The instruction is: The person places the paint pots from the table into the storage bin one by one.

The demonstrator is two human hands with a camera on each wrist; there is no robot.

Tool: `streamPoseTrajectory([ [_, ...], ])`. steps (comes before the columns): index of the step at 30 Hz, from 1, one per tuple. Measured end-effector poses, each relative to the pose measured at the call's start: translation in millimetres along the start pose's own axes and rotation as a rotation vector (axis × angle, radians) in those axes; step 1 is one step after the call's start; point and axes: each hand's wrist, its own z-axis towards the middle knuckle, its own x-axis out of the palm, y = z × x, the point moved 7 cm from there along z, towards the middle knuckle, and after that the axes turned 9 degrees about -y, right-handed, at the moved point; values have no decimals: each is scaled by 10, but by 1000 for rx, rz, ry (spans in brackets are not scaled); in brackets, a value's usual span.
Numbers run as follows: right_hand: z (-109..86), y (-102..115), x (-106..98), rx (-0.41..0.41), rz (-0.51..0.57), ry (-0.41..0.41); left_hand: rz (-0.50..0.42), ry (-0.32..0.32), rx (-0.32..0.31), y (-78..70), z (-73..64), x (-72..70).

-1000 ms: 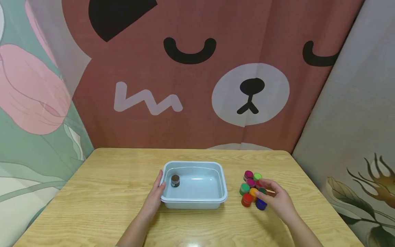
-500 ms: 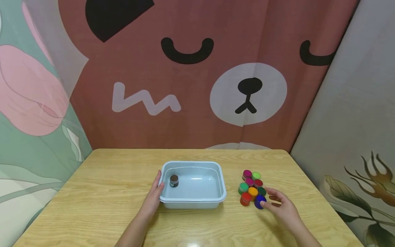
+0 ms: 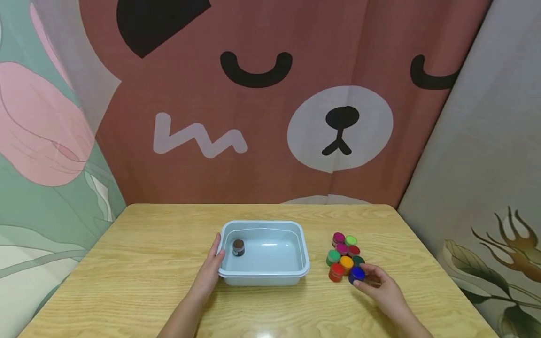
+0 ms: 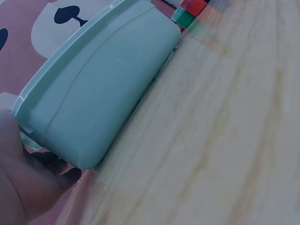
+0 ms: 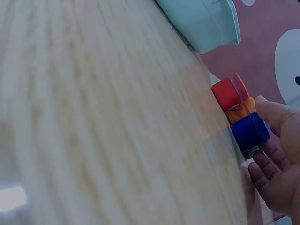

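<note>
A pale blue plastic basin (image 3: 265, 280) stands on the table, and my left hand (image 3: 210, 266) grips its left side. In the left wrist view, that hand's thumb lies at the rim while its fingers curl against the outer wall. Inside the basin, towards the left, is a small paint pot with a brown lid (image 3: 238, 247). To the right of the basin, my right hand (image 3: 382, 288) holds a blue paint pot (image 3: 357, 274) between thumb and fingers. The right wrist view shows the blue pot (image 5: 250, 131) beside a red one (image 5: 229, 93), at table level.
Several other paint pots cluster by the blue one: red (image 3: 336, 272), orange (image 3: 346, 264), green (image 3: 333, 257), dark green (image 3: 358, 260), magenta (image 3: 338, 238) and light green (image 3: 351, 240). A patterned curtain (image 3: 253, 183) hangs behind the wooden table (image 3: 169, 234).
My right hand has drawn back from over the pots towards the near right, then its thumb and fingers have come round the blue pot. My left hand has stayed on the basin.
</note>
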Motion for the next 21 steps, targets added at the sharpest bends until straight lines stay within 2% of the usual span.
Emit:
streamPoseTrajectory([
  [9, 50, -33, 42, 25, -10, -25, -4, -1, 6, -12, -5, 3],
  [21, 81, -43, 76, 15, -39, -34, 6, 2, -9, 9, 0, 4],
])
